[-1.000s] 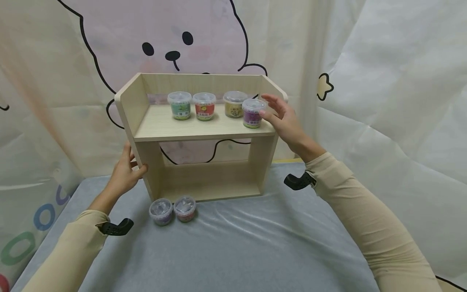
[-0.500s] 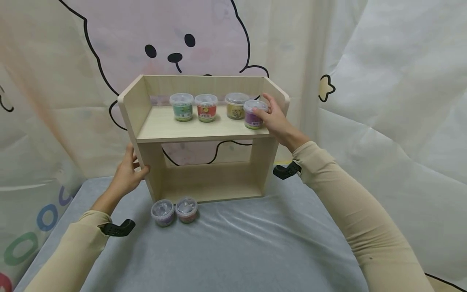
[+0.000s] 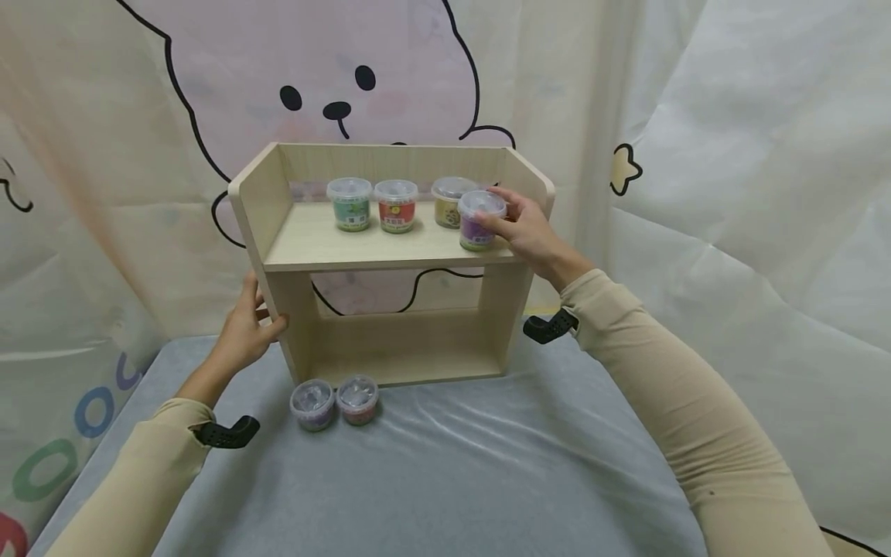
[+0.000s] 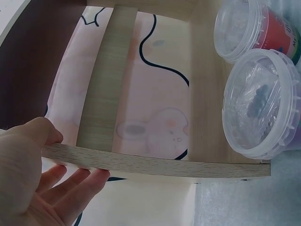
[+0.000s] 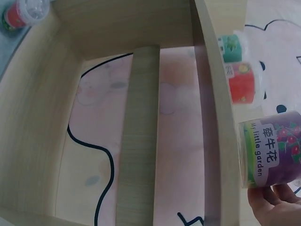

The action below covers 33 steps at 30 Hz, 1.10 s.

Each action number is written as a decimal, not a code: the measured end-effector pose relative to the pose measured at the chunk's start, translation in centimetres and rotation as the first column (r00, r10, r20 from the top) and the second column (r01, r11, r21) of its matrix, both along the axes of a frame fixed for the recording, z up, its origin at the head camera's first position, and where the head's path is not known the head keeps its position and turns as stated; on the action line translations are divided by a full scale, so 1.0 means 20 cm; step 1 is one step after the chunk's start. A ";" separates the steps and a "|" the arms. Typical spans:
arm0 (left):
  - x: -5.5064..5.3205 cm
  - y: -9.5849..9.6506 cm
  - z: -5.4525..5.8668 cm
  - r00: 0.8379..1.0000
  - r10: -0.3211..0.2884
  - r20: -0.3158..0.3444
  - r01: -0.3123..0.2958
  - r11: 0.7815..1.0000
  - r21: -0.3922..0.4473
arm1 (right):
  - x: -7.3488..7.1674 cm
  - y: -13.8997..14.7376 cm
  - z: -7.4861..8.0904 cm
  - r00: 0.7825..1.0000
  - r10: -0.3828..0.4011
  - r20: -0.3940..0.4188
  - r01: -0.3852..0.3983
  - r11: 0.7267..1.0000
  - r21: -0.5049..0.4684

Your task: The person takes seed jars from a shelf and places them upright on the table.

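My right grip (image 3: 536, 236) holds the purple cup (image 3: 476, 230), thumb on the near side, fingers reaching round the far side. My left grip (image 3: 242, 334) pinches the left side panel of the shelf (image 3: 316, 251); the left wrist view shows the panel's edge between thumb and fingers.

Behind everything I see a pale backdrop (image 3: 418, 93) with a big pink bear drawn in black outline. Below it spreads the surface (image 3: 445, 480), covered in grey-blue cloth with a few creases. The pale wooden shelf stands on it, with an upper board and a lower bay.

The purple cup is at the right end of the upper board, close to the front edge; whether its base touches the wood I cannot tell. The right wrist view shows its label, reading "My little garden". Just behind it, partly covered, is the yellow cup (image 3: 448, 207). Further left, the red cup (image 3: 397, 215) and the green cup (image 3: 351, 213) stand upright, just beside each other.

On the cloth, in front of the shelf's lower left corner, two lidded cups (image 3: 313, 404) stand side by side. Smallest, a black bracket (image 3: 550, 327) juts from the right wrist.
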<state>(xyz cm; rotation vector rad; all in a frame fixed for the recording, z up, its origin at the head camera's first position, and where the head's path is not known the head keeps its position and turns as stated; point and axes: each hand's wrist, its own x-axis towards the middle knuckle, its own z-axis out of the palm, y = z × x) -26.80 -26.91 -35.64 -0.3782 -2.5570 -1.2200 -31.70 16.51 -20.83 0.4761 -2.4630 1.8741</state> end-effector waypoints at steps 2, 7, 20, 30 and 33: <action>0.00 0.00 0.00 1.000 0.001 0.000 -0.001 1.000 0.000 | 0.02 0.00 0.01 1.000 0.000 -0.011 0.000 1.000 -0.004; 0.00 0.00 -0.01 1.000 0.010 0.002 -0.010 1.000 0.004 | 0.08 -0.02 0.03 0.999 0.040 -0.019 -0.041 0.999 -0.024; 0.00 0.00 -0.01 1.000 0.002 0.003 -0.002 1.000 0.003 | 0.21 -0.09 0.02 0.988 0.155 -0.022 -0.156 0.988 -0.016; 0.00 0.01 0.00 1.000 0.001 0.004 -0.001 1.000 0.022 | 0.27 -0.13 -0.05 0.970 0.242 -0.031 -0.243 0.969 -0.045; 0.00 0.01 0.00 1.000 0.003 0.002 -0.003 1.000 0.025 | 0.28 -0.15 -0.08 0.964 0.265 -0.025 -0.266 0.962 -0.063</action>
